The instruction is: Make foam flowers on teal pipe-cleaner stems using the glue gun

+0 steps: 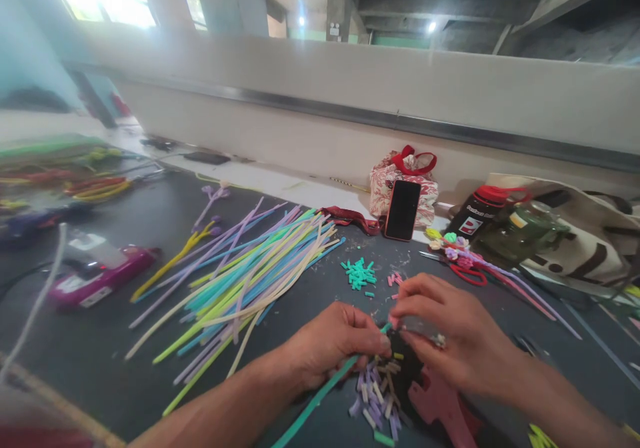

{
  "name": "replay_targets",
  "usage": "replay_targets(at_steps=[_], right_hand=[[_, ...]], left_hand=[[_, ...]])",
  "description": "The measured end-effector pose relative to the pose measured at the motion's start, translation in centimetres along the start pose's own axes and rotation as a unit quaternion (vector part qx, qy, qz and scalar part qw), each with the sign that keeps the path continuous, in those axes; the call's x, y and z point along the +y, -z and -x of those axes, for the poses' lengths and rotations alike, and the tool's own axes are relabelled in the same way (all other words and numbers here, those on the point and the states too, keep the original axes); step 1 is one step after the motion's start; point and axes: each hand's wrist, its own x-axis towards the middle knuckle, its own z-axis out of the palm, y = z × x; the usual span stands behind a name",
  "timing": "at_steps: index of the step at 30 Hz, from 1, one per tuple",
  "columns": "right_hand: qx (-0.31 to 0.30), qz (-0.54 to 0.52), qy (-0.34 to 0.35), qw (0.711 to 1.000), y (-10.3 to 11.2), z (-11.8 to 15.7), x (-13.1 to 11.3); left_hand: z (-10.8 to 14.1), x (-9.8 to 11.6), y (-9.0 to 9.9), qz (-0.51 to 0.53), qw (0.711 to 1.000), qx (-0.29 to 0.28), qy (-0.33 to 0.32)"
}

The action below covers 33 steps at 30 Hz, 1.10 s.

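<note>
My left hand (345, 341) is closed around a teal pipe cleaner (320, 395), which runs down toward the front edge of the view. Close to its upper tip, my right hand (445, 321) pinches a small pink piece (393, 321); whether the two touch is hard to tell. Under my hands lies a pile of short lilac and cream cut pieces (375, 395). A pinkish-red tool (440, 401), partly covered by my right hand, rests beside that pile. Beyond my hands are short teal pieces (359, 275) and a few pink pieces (395, 279).
Many long coloured pipe cleaners (240, 275) lie spread on the dark table, left of centre. A magenta power strip (105, 275) sits farther left. At the back stand a phone (402, 210), a patterned bag (383, 191) and a black bottle (475, 215). Pipe-cleaner flowers (457, 251) lie right.
</note>
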Motion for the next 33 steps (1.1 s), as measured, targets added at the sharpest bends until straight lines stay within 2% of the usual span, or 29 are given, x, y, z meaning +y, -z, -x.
replay_targets(at_steps=[4,10,18,24,27,30,33], right_hand=[[-0.015,0.020,0.023,0.999,-0.9,-0.1,0.0],[0.000,0.019,0.030,0.999,-1.1,-0.3,0.1],[0.000,-0.005,0.001,1.000,-0.9,-0.4,-0.4],[-0.001,-0.054,-0.016,0.998,-1.0,-0.4,-0.9],[0.019,-0.089,-0.029,0.995,-0.3,0.0,-1.2],[0.075,-0.126,-0.094,0.985,0.4,0.8,-1.0],[0.101,-0.216,-0.251,0.938,0.2,1.4,-0.4]], left_hand=[[0.0,0.0,0.0,-0.004,1.000,-0.006,0.003],[0.0,0.1,-0.1,-0.014,1.000,-0.004,0.008],[0.1,-0.1,0.0,-0.030,0.999,0.001,0.020],[0.2,0.1,0.0,0.011,0.999,-0.034,0.028],[0.3,0.1,0.0,0.033,0.998,-0.050,0.022],[0.5,0.2,-0.1,0.015,1.000,-0.015,-0.006],[0.8,0.3,-0.3,-0.033,0.996,0.038,-0.071]])
